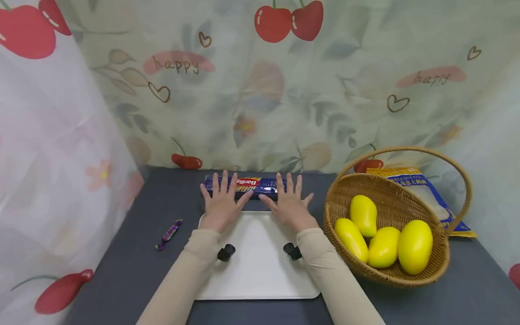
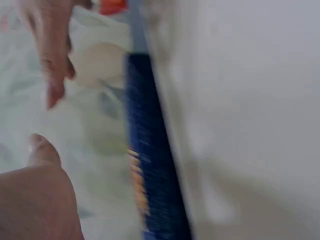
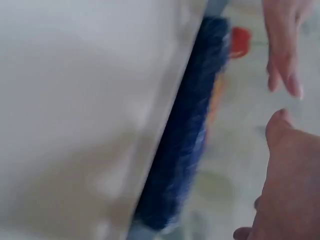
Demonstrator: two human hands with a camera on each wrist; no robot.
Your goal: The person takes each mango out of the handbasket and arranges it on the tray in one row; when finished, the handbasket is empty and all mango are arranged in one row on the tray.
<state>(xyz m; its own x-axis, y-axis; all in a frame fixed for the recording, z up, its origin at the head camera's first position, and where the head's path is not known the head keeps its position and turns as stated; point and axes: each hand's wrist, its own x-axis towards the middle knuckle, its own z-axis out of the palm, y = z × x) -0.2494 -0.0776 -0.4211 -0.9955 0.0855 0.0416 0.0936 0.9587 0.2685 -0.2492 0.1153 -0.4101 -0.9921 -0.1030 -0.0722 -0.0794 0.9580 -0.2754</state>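
Both hands are held out side by side over the far edge of a white tray [image 1: 257, 271]. My left hand [image 1: 221, 205] has its fingers straight and spread, and so has my right hand [image 1: 290, 205]. Neither holds anything. Behind the tray lies a dark blue pack of Barilla spaghetti [image 1: 266, 183], partly hidden by the fingertips in the head view. Blurred, the spaghetti pack [image 2: 155, 150] runs along the tray's edge in the left wrist view. The right wrist view also has the pack [image 3: 180, 135] beside the tray [image 3: 75, 100].
At the right stands a wicker basket [image 1: 390, 185] with a tall handle, holding several yellow mangoes [image 1: 383, 247]. Behind it leans a blue and yellow pasta bag [image 1: 430, 194]. A purple wrapped candy [image 1: 169, 234] lies left of the tray. Printed curtains [image 1: 227, 113] enclose the dark table [image 1: 138, 271].
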